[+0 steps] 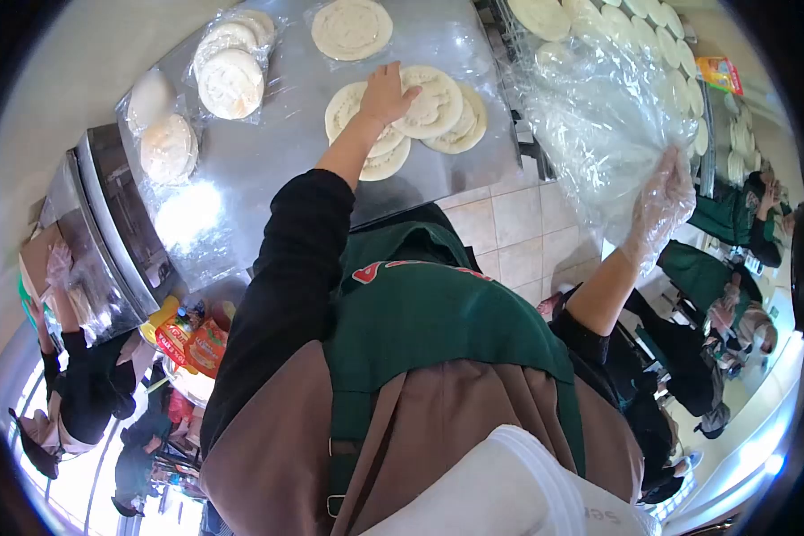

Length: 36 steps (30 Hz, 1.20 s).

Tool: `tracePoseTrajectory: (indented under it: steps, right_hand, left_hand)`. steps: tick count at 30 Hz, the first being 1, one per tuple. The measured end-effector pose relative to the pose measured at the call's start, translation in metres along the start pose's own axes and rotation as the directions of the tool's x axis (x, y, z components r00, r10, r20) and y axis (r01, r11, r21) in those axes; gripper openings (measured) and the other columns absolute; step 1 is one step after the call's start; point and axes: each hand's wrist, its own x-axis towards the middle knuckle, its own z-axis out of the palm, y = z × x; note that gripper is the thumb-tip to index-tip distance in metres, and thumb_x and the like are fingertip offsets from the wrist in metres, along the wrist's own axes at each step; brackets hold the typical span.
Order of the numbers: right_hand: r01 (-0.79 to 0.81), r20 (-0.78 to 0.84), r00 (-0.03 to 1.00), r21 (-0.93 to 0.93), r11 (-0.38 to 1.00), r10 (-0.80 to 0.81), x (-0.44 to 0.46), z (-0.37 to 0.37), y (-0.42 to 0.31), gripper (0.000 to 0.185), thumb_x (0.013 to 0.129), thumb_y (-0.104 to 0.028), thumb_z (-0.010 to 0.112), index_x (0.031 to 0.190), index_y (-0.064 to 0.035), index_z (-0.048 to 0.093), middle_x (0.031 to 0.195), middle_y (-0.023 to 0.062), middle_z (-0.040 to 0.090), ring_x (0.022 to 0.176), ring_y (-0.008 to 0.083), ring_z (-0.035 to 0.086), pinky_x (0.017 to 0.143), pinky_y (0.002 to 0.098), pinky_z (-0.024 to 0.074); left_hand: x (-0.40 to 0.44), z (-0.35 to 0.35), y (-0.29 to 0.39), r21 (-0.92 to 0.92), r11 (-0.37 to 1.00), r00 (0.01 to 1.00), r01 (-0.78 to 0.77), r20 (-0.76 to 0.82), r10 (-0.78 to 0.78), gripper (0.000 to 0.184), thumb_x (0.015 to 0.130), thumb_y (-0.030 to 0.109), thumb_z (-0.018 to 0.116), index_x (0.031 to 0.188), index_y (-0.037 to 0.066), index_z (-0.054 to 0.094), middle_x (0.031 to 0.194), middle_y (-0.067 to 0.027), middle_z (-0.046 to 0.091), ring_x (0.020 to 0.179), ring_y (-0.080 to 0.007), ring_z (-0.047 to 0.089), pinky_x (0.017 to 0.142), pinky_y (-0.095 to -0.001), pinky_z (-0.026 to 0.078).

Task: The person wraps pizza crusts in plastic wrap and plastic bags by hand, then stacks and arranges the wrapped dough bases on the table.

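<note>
Clear plastic bag (590, 134) is grasped by gloved right hand (664, 198); left hand (386, 96) overlies flatbreads (436, 100), grip indeterminable. Sideways drag could tear them.

Shiny metal, crinkly plastic, matt cloth
Tabletop (281, 156) looks like smooth metal, glossy enough to throw back a white glare. The dough rounds (433, 104) are matt and kinda dimpled in the middle. That clear bag (590, 116) is thin, crinkly plastic, super glossy, and the see-through glove (663, 204) has the same wrinkly plastic look. Green apron (447, 317) and black sleeve (302, 237) look like matt cloth. Floor tiles (520, 237) look pretty smooth.
</note>
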Motion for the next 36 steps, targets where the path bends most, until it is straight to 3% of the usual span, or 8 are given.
tracePoseTrajectory:
  steps: [6,8,12,18,21,26,32,36]
  right_hand:
    - [-0.031,0.095,0.994,-0.223,0.974,0.054,0.023,-0.007,0.006,0.031,0.093,-0.017,0.054,0.111,0.0080,0.060,0.099,0.0140,0.067,0.088,0.0140,0.060,0.080,0.0254,0.0458]
    - [-0.038,0.086,0.995,-0.147,0.988,0.051,0.024,0.000,0.008,0.031,0.093,-0.017,0.053,0.112,0.0075,0.060,0.101,0.0136,0.066,0.090,0.0139,0.059,0.082,0.0252,0.0452]
    - [-0.073,0.082,0.994,-0.065,0.995,0.079,0.036,0.007,0.005,0.031,0.094,-0.016,0.052,0.114,0.0066,0.059,0.107,0.0128,0.065,0.096,0.0137,0.058,0.087,0.0247,0.0431]
    - [-0.068,0.065,0.995,-0.030,0.997,0.070,0.053,0.018,0.007,0.027,0.094,-0.011,0.051,0.113,0.0070,0.059,0.108,0.0134,0.064,0.098,0.0138,0.056,0.089,0.0249,0.0418]
    - [-0.046,0.053,0.997,-0.047,0.998,0.048,0.058,0.019,0.016,0.028,0.094,-0.011,0.051,0.113,0.0068,0.059,0.108,0.0137,0.064,0.097,0.0150,0.057,0.089,0.0259,0.0422]
    - [-0.052,0.102,0.992,-0.150,0.987,0.068,0.064,0.019,0.011,0.032,0.094,-0.014,0.050,0.116,0.0085,0.056,0.112,0.0154,0.062,0.101,0.0162,0.057,0.093,0.0267,0.0413]
    - [-0.067,0.075,0.995,-0.076,0.995,0.072,0.062,0.020,0.026,0.032,0.096,-0.015,0.049,0.117,0.0079,0.056,0.114,0.0148,0.061,0.103,0.0164,0.056,0.093,0.0270,0.0412]
    - [-0.095,0.028,0.995,-0.054,0.994,0.097,0.058,0.017,0.029,0.026,0.093,-0.006,0.051,0.114,0.0064,0.059,0.110,0.0153,0.064,0.101,0.0168,0.058,0.091,0.0278,0.0441]
  left_hand:
    - [0.030,0.017,-0.009,0.040,0.967,0.911,0.253,0.328,-0.252,0.062,0.068,0.029,0.076,0.120,0.005,0.051,0.116,-0.0194,0.054,0.099,-0.0330,0.057,0.085,-0.0400,0.046]
    - [0.051,0.018,-0.020,-0.444,0.818,0.874,0.366,0.465,-0.140,0.061,0.065,0.025,0.077,0.117,0.004,0.053,0.100,-0.0164,0.061,0.089,-0.0307,0.061,0.079,-0.0381,0.049]
    - [0.093,0.036,0.000,-0.541,0.733,0.911,0.412,0.220,-0.349,0.049,0.066,0.017,0.075,0.109,0.001,0.057,0.088,-0.0132,0.063,0.081,-0.0270,0.063,0.072,-0.0348,0.051]
    - [0.131,0.077,0.000,-0.783,0.252,0.553,0.569,0.137,-0.822,0.026,0.070,0.001,0.063,0.096,-0.003,0.062,0.090,-0.0135,0.063,0.080,-0.0226,0.063,0.068,-0.0303,0.051]
    - [0.134,0.086,-0.013,-0.766,0.267,0.605,0.585,0.193,-0.773,0.031,0.074,0.002,0.062,0.104,-0.001,0.057,0.094,-0.0125,0.061,0.079,-0.0200,0.063,0.050,-0.0315,0.055]
    - [0.134,0.065,-0.004,-0.478,0.782,0.798,0.400,-0.238,-0.553,0.036,0.070,0.008,0.060,0.102,-0.007,0.057,0.092,-0.0203,0.062,0.089,-0.0367,0.059,0.082,-0.0404,0.048]
    - [0.213,0.073,-0.042,-0.294,0.920,0.836,0.259,-0.409,-0.367,0.063,0.072,0.023,0.067,0.128,0.005,0.046,0.116,-0.0257,0.053,0.113,-0.0396,0.046,0.097,-0.0446,0.037]
    - [0.239,0.081,-0.073,-0.008,0.956,0.951,0.293,-0.098,-0.293,0.072,0.072,0.028,0.069,0.137,0.015,0.040,0.128,-0.0269,0.043,0.123,-0.0408,0.036,0.103,-0.0455,0.029]
